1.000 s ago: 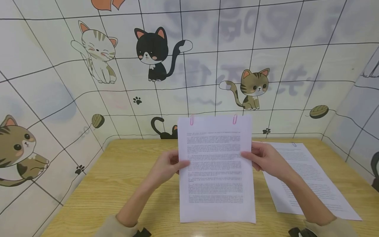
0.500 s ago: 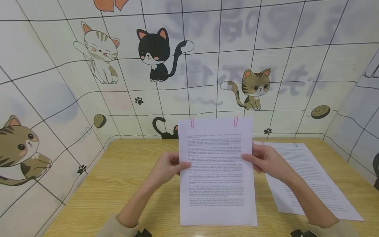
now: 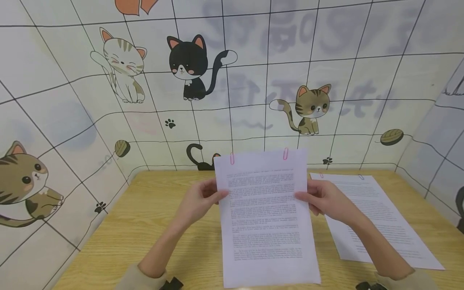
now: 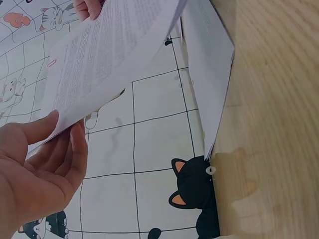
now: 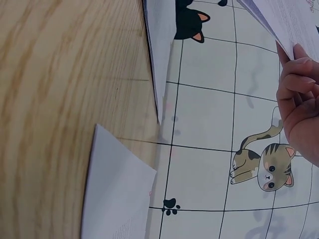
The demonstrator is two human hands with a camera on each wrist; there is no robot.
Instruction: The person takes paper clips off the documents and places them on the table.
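Both hands hold up a printed stack of paper [image 3: 266,217] by its side edges, with pink paper clips [image 3: 232,158] on its top edge. My left hand [image 3: 200,199] pinches the left edge, thumb on the printed front and fingers behind. On the right edge, my right hand [image 3: 328,200] pinches in the same way. The held stack leans slightly, its top left corner lower than the top right. In the left wrist view, the left hand [image 4: 45,169] grips the paper's edge, and another white paper [image 4: 209,74] shows beyond, hidden in the head view.
A second clipped, printed stack [image 3: 380,225] lies flat at the right of the wooden table [image 3: 145,225], partly under the right forearm. A cloth with cartoon cats and grid lines [image 3: 246,80] stands around the table's back and sides.
The held stack has come down a little and tilted, its left top corner dropping and its lower edge shifting right. Both hands keep their grip. The stack on the table has not moved.
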